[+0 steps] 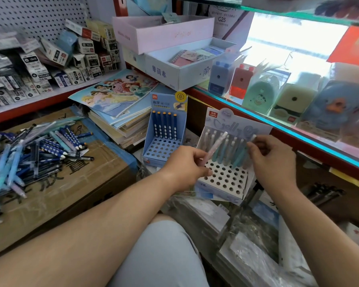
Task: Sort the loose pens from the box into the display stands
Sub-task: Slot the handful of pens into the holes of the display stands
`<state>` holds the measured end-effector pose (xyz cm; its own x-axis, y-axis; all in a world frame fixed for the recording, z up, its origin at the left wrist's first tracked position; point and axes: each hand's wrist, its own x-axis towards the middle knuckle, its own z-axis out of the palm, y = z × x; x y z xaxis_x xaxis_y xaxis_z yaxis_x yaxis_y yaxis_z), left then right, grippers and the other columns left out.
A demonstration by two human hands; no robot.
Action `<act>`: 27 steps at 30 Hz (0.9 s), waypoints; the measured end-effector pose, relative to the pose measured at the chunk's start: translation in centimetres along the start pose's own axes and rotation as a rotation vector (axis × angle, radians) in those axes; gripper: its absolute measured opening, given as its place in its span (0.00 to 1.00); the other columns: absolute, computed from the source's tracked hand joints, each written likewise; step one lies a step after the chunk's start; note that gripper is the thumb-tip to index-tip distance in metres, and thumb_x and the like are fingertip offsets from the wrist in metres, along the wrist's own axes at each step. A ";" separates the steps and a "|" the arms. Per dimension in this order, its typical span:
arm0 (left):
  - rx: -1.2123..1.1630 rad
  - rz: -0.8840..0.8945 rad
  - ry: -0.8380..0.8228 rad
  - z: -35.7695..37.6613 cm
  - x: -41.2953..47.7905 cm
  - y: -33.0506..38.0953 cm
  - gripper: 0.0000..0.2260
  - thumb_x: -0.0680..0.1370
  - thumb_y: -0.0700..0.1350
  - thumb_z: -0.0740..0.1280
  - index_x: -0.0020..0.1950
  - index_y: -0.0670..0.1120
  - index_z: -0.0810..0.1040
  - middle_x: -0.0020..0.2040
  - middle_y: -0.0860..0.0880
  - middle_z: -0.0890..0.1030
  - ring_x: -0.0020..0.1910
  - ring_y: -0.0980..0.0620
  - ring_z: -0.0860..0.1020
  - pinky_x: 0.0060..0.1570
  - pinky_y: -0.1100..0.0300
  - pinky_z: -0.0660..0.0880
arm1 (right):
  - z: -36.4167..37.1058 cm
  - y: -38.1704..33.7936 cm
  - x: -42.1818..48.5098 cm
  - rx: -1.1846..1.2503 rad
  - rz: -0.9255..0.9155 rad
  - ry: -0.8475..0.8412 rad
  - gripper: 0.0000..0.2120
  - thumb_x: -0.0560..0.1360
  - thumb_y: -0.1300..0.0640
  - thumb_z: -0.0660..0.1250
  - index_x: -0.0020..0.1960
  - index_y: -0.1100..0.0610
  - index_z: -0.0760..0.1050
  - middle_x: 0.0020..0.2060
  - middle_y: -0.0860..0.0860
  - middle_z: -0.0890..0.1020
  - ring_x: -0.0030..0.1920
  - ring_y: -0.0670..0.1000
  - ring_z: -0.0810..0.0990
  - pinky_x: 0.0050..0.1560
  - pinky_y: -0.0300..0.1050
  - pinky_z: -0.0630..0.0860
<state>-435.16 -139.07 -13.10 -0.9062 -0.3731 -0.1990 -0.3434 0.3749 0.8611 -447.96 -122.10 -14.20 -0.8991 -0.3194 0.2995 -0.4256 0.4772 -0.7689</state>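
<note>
My left hand (188, 165) pinches a pale pink pen (215, 146), tilted up to the right over the white display stand (224, 179). That stand holds several teal and white pens (226, 148) in its back rows. My right hand (269, 160) pinches a teal pen (249, 142) at the stand's right side. To the left stands a blue display stand (163, 148) with a row of dark blue dotted pens (165, 126) at its back. A heap of loose pens (29, 154) lies on a cardboard box (56, 189) at the left.
A stack of notebooks (120, 104) lies behind the blue stand. Small boxed goods fill the left shelf (39, 65). A glass shelf (278, 121) at the right carries pencil sharpeners. Plastic-wrapped packs (247, 245) lie below the stands. My knee (164, 255) is at the bottom centre.
</note>
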 end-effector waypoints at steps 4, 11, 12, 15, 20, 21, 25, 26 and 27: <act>-0.055 -0.029 0.064 -0.2 0.2 -0.4 0.18 0.73 0.41 0.78 0.61 0.47 0.81 0.50 0.48 0.83 0.50 0.50 0.82 0.55 0.54 0.80 | 0.7 0.4 0.2 -0.057 -0.025 0.005 0.07 0.80 0.55 0.68 0.57 0.51 0.79 0.45 0.39 0.78 0.46 0.35 0.75 0.47 0.32 0.70; -0.105 -0.037 0.082 -0.1 0.3 -0.6 0.13 0.73 0.39 0.78 0.54 0.45 0.81 0.47 0.47 0.84 0.47 0.50 0.84 0.53 0.49 0.83 | 1.2 0.3 0.7 -0.138 -0.034 -0.011 0.07 0.80 0.55 0.68 0.58 0.53 0.79 0.48 0.43 0.79 0.50 0.43 0.77 0.51 0.40 0.77; -0.111 -0.038 0.083 -0.1 0.4 -0.6 0.13 0.73 0.39 0.78 0.54 0.45 0.80 0.47 0.48 0.84 0.47 0.51 0.84 0.53 0.49 0.83 | 1.3 0.4 0.7 -0.152 -0.018 -0.032 0.08 0.80 0.55 0.68 0.59 0.53 0.79 0.49 0.44 0.80 0.51 0.45 0.79 0.54 0.45 0.79; -0.131 -0.034 0.083 0.0 0.5 -0.7 0.11 0.73 0.38 0.77 0.53 0.45 0.81 0.47 0.48 0.85 0.47 0.52 0.84 0.53 0.51 0.83 | 1.7 0.6 0.6 -0.224 0.025 -0.096 0.13 0.79 0.54 0.70 0.63 0.52 0.74 0.54 0.49 0.83 0.53 0.50 0.83 0.54 0.55 0.82; -0.141 -0.038 0.060 0.3 0.7 -1.0 0.09 0.74 0.37 0.76 0.52 0.45 0.82 0.47 0.48 0.85 0.48 0.51 0.84 0.56 0.52 0.82 | 1.9 0.4 0.4 -0.442 0.002 -0.160 0.11 0.80 0.51 0.69 0.60 0.51 0.73 0.52 0.51 0.84 0.48 0.53 0.83 0.49 0.55 0.82; -0.141 -0.040 0.059 0.4 0.8 -1.0 0.08 0.74 0.38 0.76 0.52 0.45 0.82 0.47 0.48 0.85 0.48 0.51 0.84 0.56 0.51 0.82 | 1.9 0.3 0.4 -0.458 0.004 -0.172 0.12 0.80 0.51 0.69 0.61 0.51 0.72 0.52 0.50 0.84 0.48 0.53 0.83 0.48 0.54 0.82; -0.123 -0.039 0.054 0.6 1.0 -1.3 0.08 0.74 0.39 0.77 0.50 0.47 0.82 0.48 0.48 0.85 0.49 0.50 0.84 0.57 0.49 0.81 | 1.1 0.1 -0.5 -0.263 0.006 -0.105 0.13 0.80 0.50 0.68 0.62 0.51 0.74 0.49 0.44 0.82 0.45 0.44 0.81 0.47 0.48 0.83; -0.117 -0.038 0.054 0.6 1.1 -1.3 0.08 0.74 0.39 0.77 0.50 0.47 0.82 0.48 0.48 0.85 0.49 0.50 0.84 0.57 0.49 0.81 | 0.9 -0.2 -1.0 -0.144 0.007 -0.096 0.11 0.80 0.51 0.68 0.61 0.50 0.75 0.48 0.43 0.81 0.45 0.42 0.80 0.47 0.45 0.82; -0.115 -0.039 0.051 0.7 1.1 -1.2 0.08 0.74 0.40 0.77 0.50 0.47 0.82 0.48 0.48 0.85 0.49 0.51 0.83 0.57 0.49 0.81 | 0.8 -0.7 -1.5 -0.013 0.015 -0.117 0.09 0.79 0.52 0.69 0.59 0.49 0.76 0.47 0.42 0.80 0.44 0.41 0.80 0.47 0.42 0.82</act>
<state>-435.89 -139.36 -14.68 -0.8782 -0.4288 -0.2117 -0.3446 0.2603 0.9019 -446.25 -122.60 -14.59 -0.8874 -0.4055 0.2191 -0.4143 0.4933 -0.7649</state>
